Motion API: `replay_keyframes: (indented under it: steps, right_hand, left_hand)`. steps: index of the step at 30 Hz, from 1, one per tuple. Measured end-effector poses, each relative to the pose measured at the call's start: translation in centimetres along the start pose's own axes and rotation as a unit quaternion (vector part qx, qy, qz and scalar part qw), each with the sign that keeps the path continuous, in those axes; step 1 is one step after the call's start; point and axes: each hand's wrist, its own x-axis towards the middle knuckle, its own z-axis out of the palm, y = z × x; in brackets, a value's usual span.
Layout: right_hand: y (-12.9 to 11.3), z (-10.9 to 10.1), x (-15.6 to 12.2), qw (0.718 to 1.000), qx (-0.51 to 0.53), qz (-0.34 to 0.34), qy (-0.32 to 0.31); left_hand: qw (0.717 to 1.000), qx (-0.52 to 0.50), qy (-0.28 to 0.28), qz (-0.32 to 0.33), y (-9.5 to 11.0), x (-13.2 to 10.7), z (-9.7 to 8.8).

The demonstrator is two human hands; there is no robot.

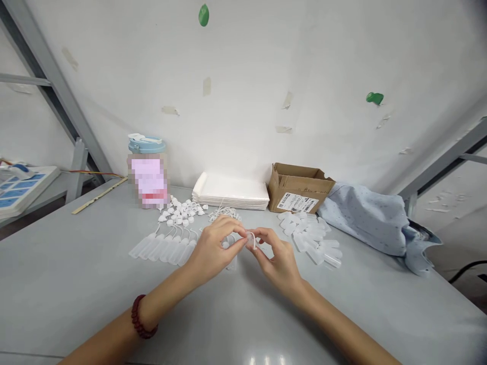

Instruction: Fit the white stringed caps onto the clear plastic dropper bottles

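Observation:
Above the middle of the table, my left hand [218,246] and my right hand [279,261] meet fingertip to fingertip. Both pinch a small white looped strap [251,240], whose ends are partly covered by the fingers. Left of my hands, several translucent flat sleeves with white loops [167,249] lie in a row. Behind that row is a heap of small white caps [184,210]. A tangle of white straps [227,213] lies just beyond my left hand, which also partly hides a translucent piece [232,263]. Loose translucent sleeves [310,235] are piled to the right.
Against the wall stand a stack of white envelopes [232,191] and an open cardboard box [294,188]. A light blue cloth [365,215] lies at the right. A blue-lidded container [147,146] with a blurred front stands back left, near a thin wooden strip [99,195].

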Motion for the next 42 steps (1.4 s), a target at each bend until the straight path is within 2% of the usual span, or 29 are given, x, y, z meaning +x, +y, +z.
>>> replay_keyframes:
  steps: [3, 6, 14, 17, 22, 25, 32, 37, 42]
  right_hand:
    - [-0.2, -0.1, 0.1, 1.0, 0.001, 0.006, -0.002]
    - [-0.3, -0.2, 0.3, 1.0, 0.006, 0.001, -0.011]
    - [0.7, 0.0, 0.2, 0.995, -0.023, -0.084, -0.044]
    - [0.9, 0.0, 0.2, 0.992, -0.039, -0.107, -0.047]
    - [0.7, 0.1, 0.1, 0.989, -0.065, -0.132, -0.035]
    - [0.6, 0.2, 0.1, 0.989, -0.073, -0.125, -0.035]
    - [0.2, 0.2, -0.1, 0.997, -0.053, -0.056, 0.008]
    - [-0.4, -0.1, 0.2, 1.0, -0.015, -0.016, 0.015]
    - [-0.5, -0.2, 0.3, 1.0, -0.008, -0.004, 0.014]
  left_hand:
    - [1.0, -0.004, 0.003, 0.001, 0.0, 0.0, -0.1]
    - [1.0, -0.009, -0.02, -0.009, 0.2, 0.3, -0.6]
    - [0.987, -0.023, -0.111, -0.112, 0.3, 0.8, -1.7]
    - [0.989, -0.014, -0.102, -0.108, 0.2, 0.7, -1.5]
    - [0.997, 0.001, -0.055, -0.052, 0.0, 0.3, -0.7]
    - [0.997, -0.005, -0.042, -0.062, 0.1, 0.2, -0.4]
    - [0.973, -0.123, -0.03, -0.196, 0.3, 0.4, -0.3]
    - [0.955, -0.19, -0.03, -0.228, 0.3, 0.7, -0.5]
    - [0.951, -0.175, -0.028, -0.254, 0.3, 0.7, -0.6]
